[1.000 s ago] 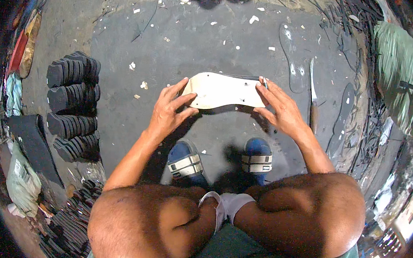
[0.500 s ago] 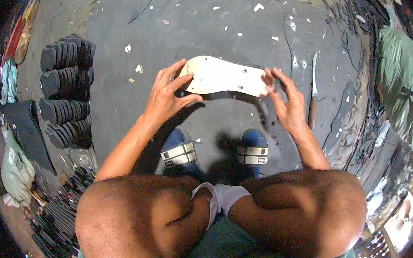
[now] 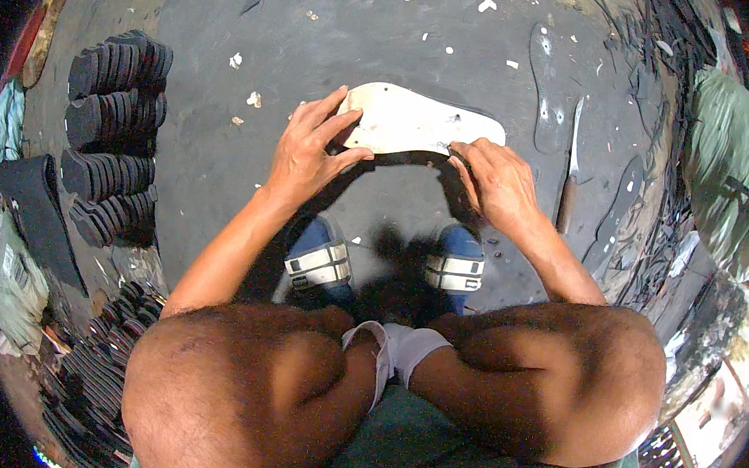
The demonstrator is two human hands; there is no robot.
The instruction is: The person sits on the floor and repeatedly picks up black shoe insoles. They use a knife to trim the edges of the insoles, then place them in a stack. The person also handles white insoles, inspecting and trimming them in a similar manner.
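A white sole-shaped template (image 3: 410, 122) with small dark holes lies in front of me, a dark edge showing along its far side. My left hand (image 3: 306, 154) grips its left end, fingers over the top and thumb at the near edge. Closed over the near right edge is my right hand (image 3: 497, 180), fingers bent and thumb beneath; whether a small thing is also pinched there is hidden. Right of that hand lies a knife (image 3: 573, 157) with a wooden handle and long blade.
Stacks of dark sole pieces (image 3: 115, 117) stand at the left, with more strips (image 3: 99, 379) nearer me. Sole-shaped outlines (image 3: 546, 115) mark the dark sheet (image 3: 347, 21) at right. Beyond are offcuts (image 3: 657, 107) and a green sack (image 3: 736, 166). My sandalled feet (image 3: 318, 260) are close below.
My right hand has moved left from the template's right end onto its near edge, uncovering the rounded tip. The template's right end has tilted slightly toward me. My left hand keeps its grip.
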